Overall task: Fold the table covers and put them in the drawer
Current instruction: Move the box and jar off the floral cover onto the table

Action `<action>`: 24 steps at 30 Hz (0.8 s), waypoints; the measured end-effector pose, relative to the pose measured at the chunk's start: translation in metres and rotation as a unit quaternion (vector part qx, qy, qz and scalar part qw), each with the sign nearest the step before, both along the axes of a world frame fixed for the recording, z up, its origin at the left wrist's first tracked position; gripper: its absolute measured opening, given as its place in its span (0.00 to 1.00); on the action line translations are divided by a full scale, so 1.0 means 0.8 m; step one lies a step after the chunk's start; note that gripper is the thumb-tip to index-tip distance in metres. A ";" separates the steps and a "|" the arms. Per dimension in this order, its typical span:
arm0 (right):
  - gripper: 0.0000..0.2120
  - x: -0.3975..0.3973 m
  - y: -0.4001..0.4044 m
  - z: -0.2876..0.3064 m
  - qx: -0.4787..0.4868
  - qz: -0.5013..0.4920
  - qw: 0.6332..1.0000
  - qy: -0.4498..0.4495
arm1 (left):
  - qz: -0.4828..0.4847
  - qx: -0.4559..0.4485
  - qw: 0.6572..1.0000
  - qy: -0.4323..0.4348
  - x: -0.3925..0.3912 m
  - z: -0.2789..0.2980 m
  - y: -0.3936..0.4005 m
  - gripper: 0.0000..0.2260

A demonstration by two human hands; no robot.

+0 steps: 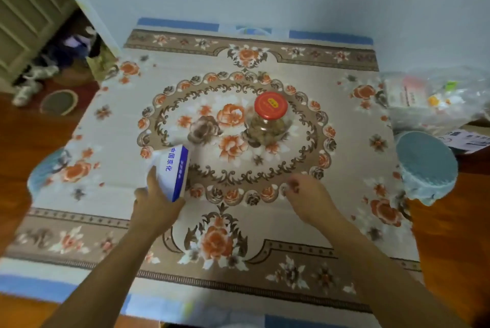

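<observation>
A beige table cover (344,120) with orange flowers and a brown border lies spread flat over the square table. A blue-and-white cloth edge (175,23) shows under it at the back. My left hand (155,204) grips a white and blue box (173,171), tilted up off the cover. My right hand (307,195) hovers over the cover near the oval pattern's front edge, its fingers loosely curled and holding nothing. A clear jar with a red lid (270,120) stands upright near the middle of the cover.
A stool with a teal round seat cover (424,166) stands to the right, another stool (45,171) peeks out at the left. Plastic bags and packets (429,99) pile up at the right. Shoes and a round mat (59,102) lie on the floor at the back left.
</observation>
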State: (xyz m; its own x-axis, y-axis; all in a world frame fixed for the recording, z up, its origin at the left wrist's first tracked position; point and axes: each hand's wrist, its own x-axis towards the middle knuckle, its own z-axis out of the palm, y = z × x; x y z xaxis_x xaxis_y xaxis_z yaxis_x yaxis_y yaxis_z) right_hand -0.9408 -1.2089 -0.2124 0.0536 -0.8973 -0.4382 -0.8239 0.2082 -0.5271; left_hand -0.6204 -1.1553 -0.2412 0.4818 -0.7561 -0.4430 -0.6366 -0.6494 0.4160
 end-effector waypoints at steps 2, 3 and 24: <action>0.13 0.024 -0.048 0.010 -0.103 0.011 0.995 0.008 | 0.019 0.009 1.000 -0.019 0.008 0.000 0.007 0.47; 0.17 0.038 -0.078 0.018 -0.155 0.019 0.988 0.019 | 0.020 -0.003 0.999 -0.030 0.010 0.001 0.006 0.47; 0.41 0.080 -0.214 0.025 -0.174 0.120 0.947 0.241 | 0.071 -0.076 0.994 0.023 0.042 0.024 0.113 0.46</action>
